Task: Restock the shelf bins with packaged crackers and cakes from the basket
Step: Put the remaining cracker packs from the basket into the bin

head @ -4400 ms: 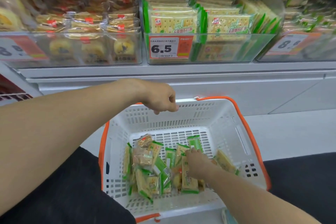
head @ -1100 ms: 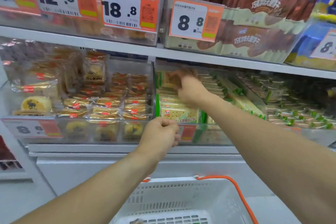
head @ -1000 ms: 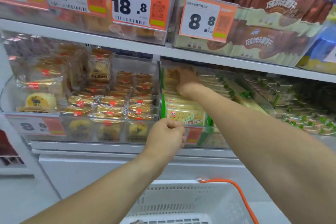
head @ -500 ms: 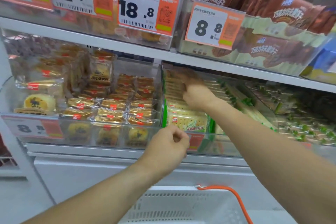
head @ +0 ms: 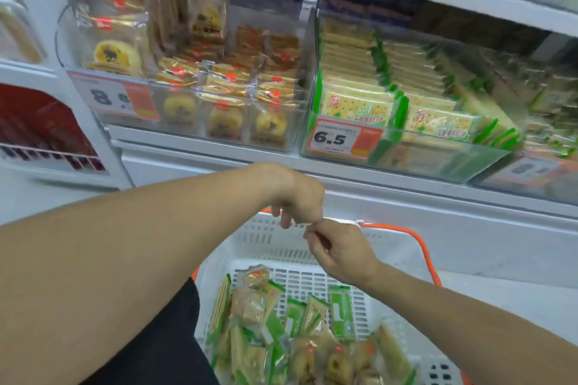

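Now right hand [head: 339, 251] has left cracker bin [head: 406, 162], above basket [head: 391, 244].

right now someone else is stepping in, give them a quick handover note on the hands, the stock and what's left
Left hand: over the far rim of the basket, fingers curled; whether it grips the rim is unclear.
Right hand: over the basket, loosely curled, holding nothing.
Stock: cracker packs and cake packs lie mixed in the basket. The cracker bin, tagged 6.5, holds rows of packs; the cake bin on its left is partly stocked.
Done: both bins hold stock.
Left: many packs remain; crackers go to the 6.5 bin, cakes to the bin on its left.
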### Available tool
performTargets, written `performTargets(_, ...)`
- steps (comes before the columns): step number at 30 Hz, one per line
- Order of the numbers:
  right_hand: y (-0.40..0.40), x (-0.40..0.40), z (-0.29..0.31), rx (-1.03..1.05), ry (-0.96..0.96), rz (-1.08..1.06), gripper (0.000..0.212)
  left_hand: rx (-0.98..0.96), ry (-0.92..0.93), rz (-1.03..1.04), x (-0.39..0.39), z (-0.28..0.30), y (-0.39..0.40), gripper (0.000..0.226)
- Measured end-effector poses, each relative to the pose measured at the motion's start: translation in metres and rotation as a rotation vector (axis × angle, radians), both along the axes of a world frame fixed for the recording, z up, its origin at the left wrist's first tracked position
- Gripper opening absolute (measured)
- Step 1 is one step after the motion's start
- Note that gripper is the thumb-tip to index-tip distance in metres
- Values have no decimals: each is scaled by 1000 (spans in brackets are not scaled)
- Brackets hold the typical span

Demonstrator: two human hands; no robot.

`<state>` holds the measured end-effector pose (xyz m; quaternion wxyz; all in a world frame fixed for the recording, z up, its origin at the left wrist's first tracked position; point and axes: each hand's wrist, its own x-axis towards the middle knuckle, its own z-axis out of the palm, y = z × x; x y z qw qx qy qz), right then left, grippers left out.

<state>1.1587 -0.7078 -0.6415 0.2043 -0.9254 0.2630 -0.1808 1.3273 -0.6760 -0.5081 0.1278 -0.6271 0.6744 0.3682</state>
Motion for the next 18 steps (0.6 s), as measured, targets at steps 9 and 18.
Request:
performTargets(9,87,33,-145,852,410,-224,71,-70,-83,-131,-8,-7,10,30)
performTargets(18,120,60,-174,866,337,-415,71,-55,-12,-87,-1,0,16,28)
